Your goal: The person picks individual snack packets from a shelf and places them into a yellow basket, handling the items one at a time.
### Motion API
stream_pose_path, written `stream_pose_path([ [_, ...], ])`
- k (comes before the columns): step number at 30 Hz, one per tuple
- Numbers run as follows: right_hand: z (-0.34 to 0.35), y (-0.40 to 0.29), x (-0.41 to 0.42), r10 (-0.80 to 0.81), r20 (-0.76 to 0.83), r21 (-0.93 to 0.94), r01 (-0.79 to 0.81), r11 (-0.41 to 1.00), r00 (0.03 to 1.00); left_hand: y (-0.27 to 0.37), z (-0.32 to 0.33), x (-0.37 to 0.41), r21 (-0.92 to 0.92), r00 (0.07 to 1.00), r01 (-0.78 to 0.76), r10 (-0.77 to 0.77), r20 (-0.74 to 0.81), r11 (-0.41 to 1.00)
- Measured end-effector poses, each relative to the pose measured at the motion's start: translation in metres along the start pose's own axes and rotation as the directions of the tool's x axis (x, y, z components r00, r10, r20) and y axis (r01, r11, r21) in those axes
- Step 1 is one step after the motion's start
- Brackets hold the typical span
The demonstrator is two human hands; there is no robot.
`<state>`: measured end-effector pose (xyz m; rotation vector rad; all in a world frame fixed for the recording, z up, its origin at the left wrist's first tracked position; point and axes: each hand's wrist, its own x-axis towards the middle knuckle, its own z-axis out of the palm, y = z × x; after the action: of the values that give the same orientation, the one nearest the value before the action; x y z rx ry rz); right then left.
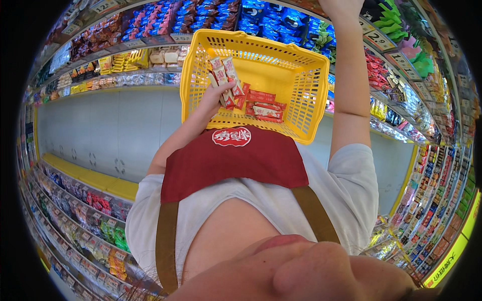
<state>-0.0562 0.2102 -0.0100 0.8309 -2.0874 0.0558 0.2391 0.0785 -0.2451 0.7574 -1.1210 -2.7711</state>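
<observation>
My left hand (217, 94) is closed around several slim snack bars in white and red wrappers (223, 70). It is inside the left part of a yellow plastic shopping basket (271, 77), whose slotted walls surround the bars. More red-wrapped bars (265, 105) lie loose on the basket's bottom, nearer to me. My right arm stretches forward, past the basket's right side, to a shelf. At the top edge of the picture my right hand (343, 6) is only partly seen; its fingers are cut off, so any hold is hidden.
Blue snack packets (276, 20) fill the shelf beyond the basket. Green packets (393, 24) and red packets (376, 71) line shelves to the right, behind price tags (380, 39). Low shelves of packaged goods (98, 201) stand behind me at left. My dark red apron (233, 165) borders the basket.
</observation>
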Motion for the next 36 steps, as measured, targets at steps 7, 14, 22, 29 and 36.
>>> stream_pose_path([
  [7, -0.024, -0.068, -0.07, -0.058, -0.018, 0.771, 0.05, 0.635, 0.998, 0.0, -0.003, 0.0, 0.006, 1.0, 0.009, -0.009, 0.021, 1.0],
  [14, 0.002, -0.17, -0.221, -0.23, 0.737, 0.672, -0.651, 0.353, 0.636, -0.007, -0.011, 0.001, 0.077, 0.999, -0.019, 0.017, 0.027, 0.997],
  [22, -0.017, -0.113, -0.136, 0.127, 0.61, 0.787, -0.578, -0.215, 0.782, -0.015, -0.02, 0.012, 0.151, 0.971, 0.219, -0.201, -0.127, 0.964],
  [29, 0.027, -0.013, 0.033, 0.3, 0.179, 0.942, -0.251, 0.224, 0.937, -0.014, -0.02, 0.017, 0.024, 0.948, 0.305, -0.301, -0.105, 0.952],
  [36, 0.169, 0.047, 0.127, 0.424, 0.229, 0.489, -0.48, 0.728, 0.876, -0.012, -0.03, 0.017, 0.02, 0.972, 0.232, -0.232, -0.038, 0.972],
])
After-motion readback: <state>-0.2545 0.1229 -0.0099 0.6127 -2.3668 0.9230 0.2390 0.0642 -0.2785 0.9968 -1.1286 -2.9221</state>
